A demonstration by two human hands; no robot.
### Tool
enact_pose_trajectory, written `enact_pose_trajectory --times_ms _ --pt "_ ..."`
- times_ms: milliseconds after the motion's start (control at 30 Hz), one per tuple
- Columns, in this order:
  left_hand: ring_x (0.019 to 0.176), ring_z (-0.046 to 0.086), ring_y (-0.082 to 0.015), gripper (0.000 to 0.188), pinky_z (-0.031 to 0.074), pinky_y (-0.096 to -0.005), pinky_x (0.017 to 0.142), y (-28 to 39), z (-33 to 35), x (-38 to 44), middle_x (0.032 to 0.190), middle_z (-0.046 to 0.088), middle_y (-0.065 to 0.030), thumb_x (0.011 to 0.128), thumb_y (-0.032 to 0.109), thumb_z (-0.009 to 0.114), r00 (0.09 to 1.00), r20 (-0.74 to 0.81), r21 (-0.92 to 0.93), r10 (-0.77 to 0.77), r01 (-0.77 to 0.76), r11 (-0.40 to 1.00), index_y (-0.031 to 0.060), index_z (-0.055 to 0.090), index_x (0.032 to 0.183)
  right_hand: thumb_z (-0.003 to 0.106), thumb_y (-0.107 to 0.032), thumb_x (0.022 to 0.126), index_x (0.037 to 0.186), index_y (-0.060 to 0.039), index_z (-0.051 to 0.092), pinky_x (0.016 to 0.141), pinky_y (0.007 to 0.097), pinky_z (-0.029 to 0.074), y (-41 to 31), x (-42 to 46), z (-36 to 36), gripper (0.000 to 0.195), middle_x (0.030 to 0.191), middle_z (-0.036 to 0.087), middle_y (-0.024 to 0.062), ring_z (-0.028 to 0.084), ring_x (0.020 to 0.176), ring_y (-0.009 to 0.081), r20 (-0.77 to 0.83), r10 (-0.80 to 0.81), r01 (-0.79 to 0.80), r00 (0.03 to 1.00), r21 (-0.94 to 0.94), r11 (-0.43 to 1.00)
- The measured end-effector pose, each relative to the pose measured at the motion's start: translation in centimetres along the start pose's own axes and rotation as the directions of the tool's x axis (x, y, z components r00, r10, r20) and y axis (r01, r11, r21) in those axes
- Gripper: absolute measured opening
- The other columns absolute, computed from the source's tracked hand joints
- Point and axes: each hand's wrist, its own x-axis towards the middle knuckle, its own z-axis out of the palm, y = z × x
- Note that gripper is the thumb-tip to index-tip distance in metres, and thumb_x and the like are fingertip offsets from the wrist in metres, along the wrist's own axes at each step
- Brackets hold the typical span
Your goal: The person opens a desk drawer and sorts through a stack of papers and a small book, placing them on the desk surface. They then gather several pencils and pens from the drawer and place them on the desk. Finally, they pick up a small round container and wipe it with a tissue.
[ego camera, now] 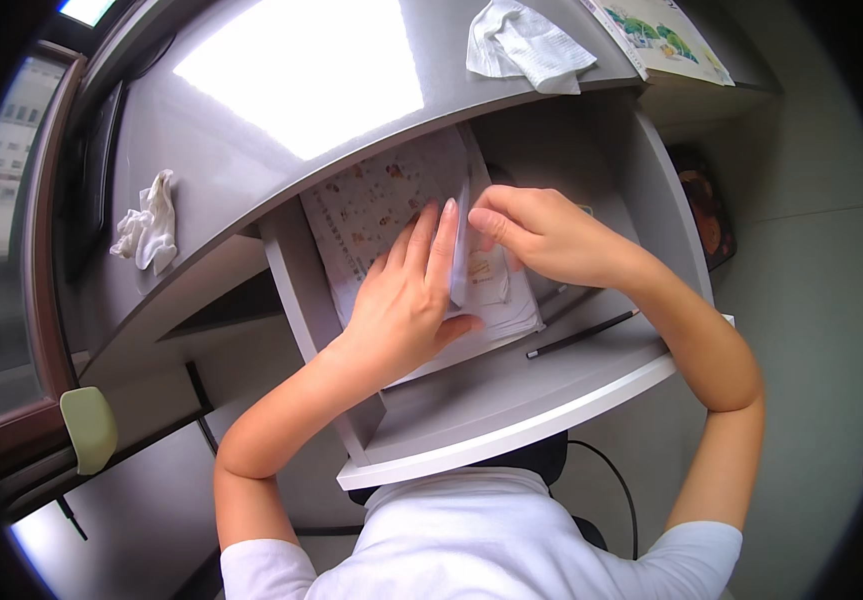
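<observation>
Before me a grey drawer (469, 442) is pulled out from under the desk top. On its left side lies a stack of papers (502, 322), topped by a booklet with small printed figures (360, 199). My left hand (409, 281) lies over this booklet, fingers on its cover and thumb across a raised, translucent right edge (461, 247). Just right of that edge, my right hand (536, 229) hovers with curled fingers; whether it pinches anything is hidden. Below it is a small cream packet or paper (487, 277) with print. A black pencil (581, 334) lies near the drawer front.
Crumpled white tissues lie on the desk top (213, 157): one tissue (150, 225) at left, another (529, 49) at the back right. An illustrated book (660, 37) sits at the right end. The drawer's right wall (671, 187) stands beside my right forearm. At left is a brown-framed window (56, 225).
</observation>
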Motion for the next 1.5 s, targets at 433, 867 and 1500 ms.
enact_pose_trajectory --times_ms 433,867,1500 --pt "0.081 0.068 -0.033 0.083 0.055 -0.0359 0.063 -2.4 -2.4 -1.1 0.131 0.055 -0.0266 0.081 -0.018 0.054 0.89 -0.454 0.035 0.05 -0.039 0.999 0.008 0.026 0.155 0.057 -0.026 0.098 0.093 0.0042 0.066 0.047 0.0259 0.043 1.9 -0.1 -1.7 0.032 0.068 0.062 0.0043 0.055 0.051 0.0106 0.104 0.388 -0.393 0.916 0.027 0.919" --pt "0.075 0.068 -0.0289 0.051 0.055 -0.0356 0.062 -1.6 -1.8 -1.6 0.118 0.062 -0.0182 0.085 0.006 0.072 0.963 -0.268 0.058 -0.035 0.052 0.997 0.0027 0.053 0.132 0.047 -0.028 0.104 0.135 -0.0022 0.054 0.07 0.0298 0.056 0.8 0.5 1.3 0.041 0.108 0.067 0.0113 0.067 0.082 0.016 0.194 0.018 -0.092 0.981 0.379 0.921" --pt "0.075 0.064 -0.0259 0.059 0.053 -0.0324 0.059 -1.0 -2.6 -2.1 0.109 0.062 -0.0149 0.08 0.032 0.08 0.991 -0.126 0.091 0.039 -0.027 0.995 0.004 0.061 0.128 0.058 -0.017 0.095 0.097 0.0054 0.069 0.071 0.0384 0.05 1.0 -1.0 -0.6 0.026 0.08 0.065 0.0185 0.064 0.074 0.0316 -0.13 0.05 -0.082 0.99 -0.258 0.963"
